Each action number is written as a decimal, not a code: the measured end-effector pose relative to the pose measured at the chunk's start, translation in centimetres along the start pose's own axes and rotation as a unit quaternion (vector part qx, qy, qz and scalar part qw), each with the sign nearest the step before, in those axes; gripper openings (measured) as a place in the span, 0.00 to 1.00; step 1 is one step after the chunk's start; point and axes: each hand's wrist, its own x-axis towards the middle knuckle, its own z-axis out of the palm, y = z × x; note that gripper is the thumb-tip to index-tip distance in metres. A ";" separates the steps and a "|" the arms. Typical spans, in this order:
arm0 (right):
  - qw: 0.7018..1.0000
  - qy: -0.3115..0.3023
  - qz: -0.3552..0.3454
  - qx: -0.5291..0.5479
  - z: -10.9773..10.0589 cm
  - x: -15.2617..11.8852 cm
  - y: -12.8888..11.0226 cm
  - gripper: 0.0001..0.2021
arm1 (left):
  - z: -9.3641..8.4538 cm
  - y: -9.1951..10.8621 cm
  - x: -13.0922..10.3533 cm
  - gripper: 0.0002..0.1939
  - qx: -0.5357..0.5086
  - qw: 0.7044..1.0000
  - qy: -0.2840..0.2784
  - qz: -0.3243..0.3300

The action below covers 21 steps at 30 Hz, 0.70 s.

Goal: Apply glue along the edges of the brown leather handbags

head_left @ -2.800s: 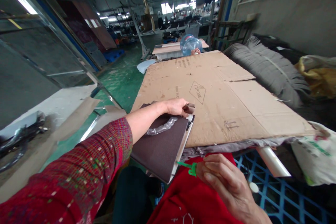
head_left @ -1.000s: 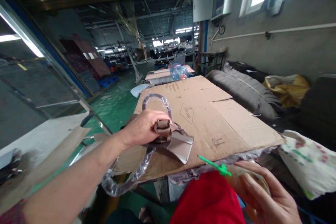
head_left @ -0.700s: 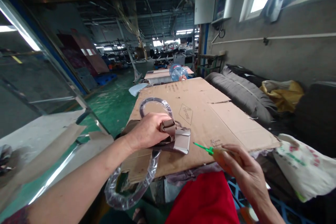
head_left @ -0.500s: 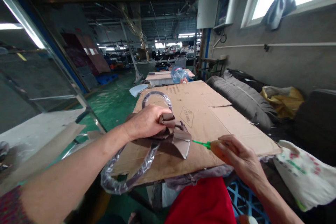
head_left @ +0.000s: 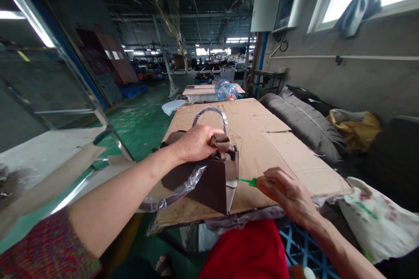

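two hands are working: left hand pinching bag, right hand gripping glue bottle, fingers curled.

The bag is resting on the surface, centre of the frame — the jug is lying behind, upper centre; a sack is sitting lower right.

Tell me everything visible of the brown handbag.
The handbag is dark brown, boxy and leather-looking, with two plastic-wrapped handles: the far one arches up, the near one droops in front. It sits on the cardboard. The left hand grips crumpled brown material at its top. Its right end shows a pale patch; a green nozzle meets or nearly meets that end's edge.
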 end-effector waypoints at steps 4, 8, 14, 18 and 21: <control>1.000 -0.008 0.002 0.003 0.4 0.1 0.3 0.10 | 0.1 0.3 -0.3 0.08 -0.005 1.000 -0.002 0.000; 0.999 -0.019 0.039 0.017 0.6 0.1 0.7 0.12 | 0.1 0.4 -0.6 0.08 -0.009 1.000 0.003 0.003; 0.996 0.002 0.089 0.025 0.8 0.6 1.3 0.16 | 0.4 0.3 -0.9 0.06 -0.009 1.000 0.019 0.015; 0.991 -0.010 0.130 0.036 0.9 1.0 1.3 0.17 | 0.6 0.2 -1.0 0.03 0.003 0.999 0.029 0.017; 0.987 -0.001 0.154 0.042 0.9 1.4 1.4 0.18 | 0.8 0.0 -1.1 0.04 0.009 0.999 0.038 0.025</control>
